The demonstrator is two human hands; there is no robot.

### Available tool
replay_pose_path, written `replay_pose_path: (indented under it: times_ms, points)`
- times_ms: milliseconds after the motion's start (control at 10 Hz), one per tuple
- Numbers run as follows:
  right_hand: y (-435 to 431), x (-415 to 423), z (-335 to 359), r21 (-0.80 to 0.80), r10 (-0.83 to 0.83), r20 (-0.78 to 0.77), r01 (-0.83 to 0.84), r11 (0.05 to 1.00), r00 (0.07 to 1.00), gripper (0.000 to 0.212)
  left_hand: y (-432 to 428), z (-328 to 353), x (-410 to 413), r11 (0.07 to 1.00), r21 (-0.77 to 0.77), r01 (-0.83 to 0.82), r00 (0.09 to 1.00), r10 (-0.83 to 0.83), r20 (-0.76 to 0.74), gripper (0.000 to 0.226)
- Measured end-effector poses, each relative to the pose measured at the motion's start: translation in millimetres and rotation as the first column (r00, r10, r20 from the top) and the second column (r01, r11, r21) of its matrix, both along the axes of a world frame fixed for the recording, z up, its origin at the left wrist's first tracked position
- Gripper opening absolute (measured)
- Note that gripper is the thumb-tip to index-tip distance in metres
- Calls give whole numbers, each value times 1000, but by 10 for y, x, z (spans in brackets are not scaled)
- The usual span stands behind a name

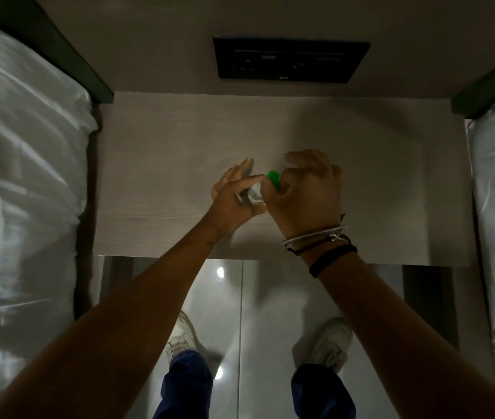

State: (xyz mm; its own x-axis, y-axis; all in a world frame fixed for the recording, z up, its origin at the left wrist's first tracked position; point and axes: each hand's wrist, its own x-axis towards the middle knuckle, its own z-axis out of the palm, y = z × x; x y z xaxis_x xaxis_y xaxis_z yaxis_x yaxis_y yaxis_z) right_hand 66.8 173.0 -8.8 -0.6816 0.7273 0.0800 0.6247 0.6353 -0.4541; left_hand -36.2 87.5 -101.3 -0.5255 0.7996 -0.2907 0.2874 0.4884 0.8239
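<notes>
Flanking the left edge lay a white-sheeted bed (pixel 22 176). Over the middle of the pale bedside table (pixel 155 164), the left hand (pixel 234 198) curled round a small clear bottle (pixel 254 193); the right hand (pixel 306 195) pinched its green cap (pixel 273 178), other fingers spread.

We hold a small clear bottle (pixel 254 193) over the middle of the table (pixel 164 146). Only a short, glinting stretch of its body shows. It is tilted, with its top away from us and to the right. A bright green cap (pixel 273 178) sits at that end. Our left hand (pixel 234 198) grips the body, and our right hand (pixel 306 195) pinches the cap.
</notes>
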Motion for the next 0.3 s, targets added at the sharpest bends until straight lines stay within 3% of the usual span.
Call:
replay_pose_path:
  times_ms: [200,300]
  points:
    - [-37,-3,3,21,-40,58,39,999,998,39,-14,37,25,999,13,-51,999,51,11,60]
    - [-38,95,-2,103,-52,166,36,994,985,57,-46,54,-63,999,-32,2,999,-4,-45,84]
